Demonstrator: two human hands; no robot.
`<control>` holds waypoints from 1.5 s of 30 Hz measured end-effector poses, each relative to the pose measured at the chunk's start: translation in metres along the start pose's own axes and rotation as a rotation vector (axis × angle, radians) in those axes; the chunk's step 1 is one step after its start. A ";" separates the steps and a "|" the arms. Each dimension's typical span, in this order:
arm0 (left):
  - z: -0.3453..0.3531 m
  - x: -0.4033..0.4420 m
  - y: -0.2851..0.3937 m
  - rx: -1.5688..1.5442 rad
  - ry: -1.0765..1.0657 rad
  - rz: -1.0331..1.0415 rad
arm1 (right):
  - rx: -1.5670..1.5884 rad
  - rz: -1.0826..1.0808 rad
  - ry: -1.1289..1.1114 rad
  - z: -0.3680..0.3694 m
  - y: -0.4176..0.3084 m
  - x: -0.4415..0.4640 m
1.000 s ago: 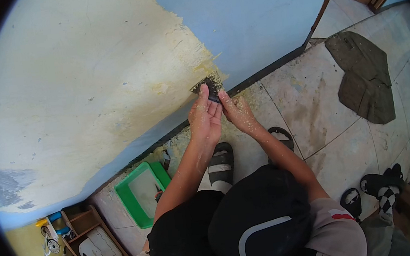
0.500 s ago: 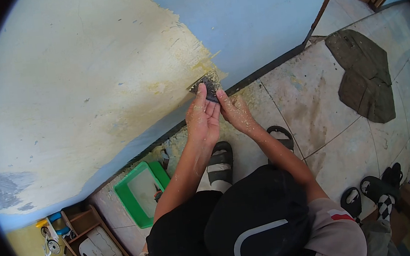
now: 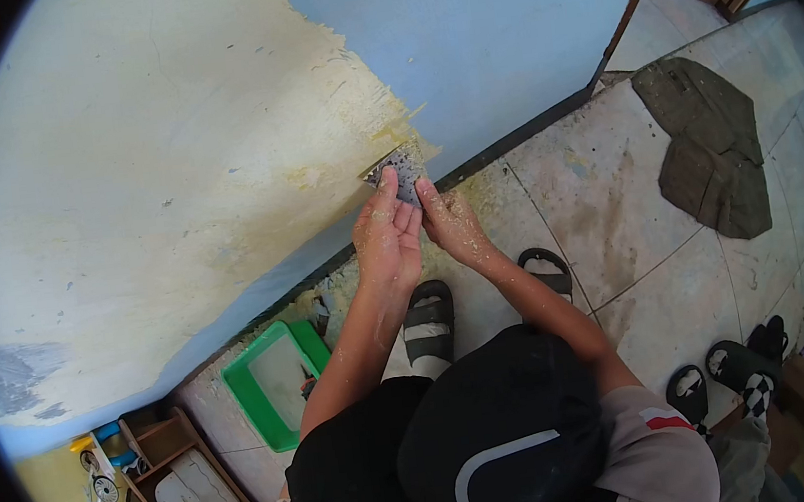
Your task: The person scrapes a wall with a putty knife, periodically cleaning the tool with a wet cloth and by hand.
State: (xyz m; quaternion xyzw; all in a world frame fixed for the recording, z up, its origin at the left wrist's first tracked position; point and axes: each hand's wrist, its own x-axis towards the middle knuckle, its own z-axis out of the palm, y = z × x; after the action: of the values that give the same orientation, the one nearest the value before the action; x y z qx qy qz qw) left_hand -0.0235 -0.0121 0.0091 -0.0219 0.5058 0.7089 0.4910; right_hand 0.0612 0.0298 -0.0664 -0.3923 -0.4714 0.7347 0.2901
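Both of my hands hold a flat scraper (image 3: 404, 178) against the wall, low on the patch of bare wall. Its face is dark grey and dotted with pale paint flakes. My left hand (image 3: 387, 238) is closed on the scraper's left side, thumb on top and fingers underneath. My right hand (image 3: 456, 224) grips its right lower edge, thumb along the side. Paint crumbs cling to both hands. Around the blade, the wall (image 3: 212, 124) is cream where the paint is off, while blue paint (image 3: 487, 36) stays on the right with a ragged edge.
A green tray (image 3: 251, 399) sits on the tiled floor by the wall. Dark folded cloth (image 3: 711, 160) lies at right. A wooden shelf (image 3: 162, 438) with a white appliance stands at lower left. Another person's sandalled feet (image 3: 728, 373) show at lower right. Paint crumbs litter the floor.
The view has shifted slightly. The scraper's face has tilted and now looks lighter, with its dots of flakes plainer. Both hands keep their hold on it.
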 end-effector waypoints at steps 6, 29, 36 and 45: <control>0.001 -0.001 -0.001 -0.025 -0.031 0.005 | -0.010 -0.033 0.017 -0.002 0.004 0.001; -0.010 0.010 -0.025 -0.065 -0.067 -0.096 | -0.226 -0.108 0.121 -0.027 -0.001 -0.008; -0.021 0.021 -0.045 -0.041 -0.090 -0.094 | -0.311 -0.166 0.140 -0.043 0.029 0.004; -0.021 0.032 -0.058 0.080 -0.052 -0.080 | -0.207 -0.026 0.066 -0.054 0.056 0.013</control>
State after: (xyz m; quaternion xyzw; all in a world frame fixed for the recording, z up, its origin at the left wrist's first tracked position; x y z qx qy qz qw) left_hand -0.0081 -0.0057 -0.0589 -0.0041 0.5195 0.6682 0.5325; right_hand 0.0976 0.0436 -0.1349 -0.4381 -0.5401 0.6648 0.2729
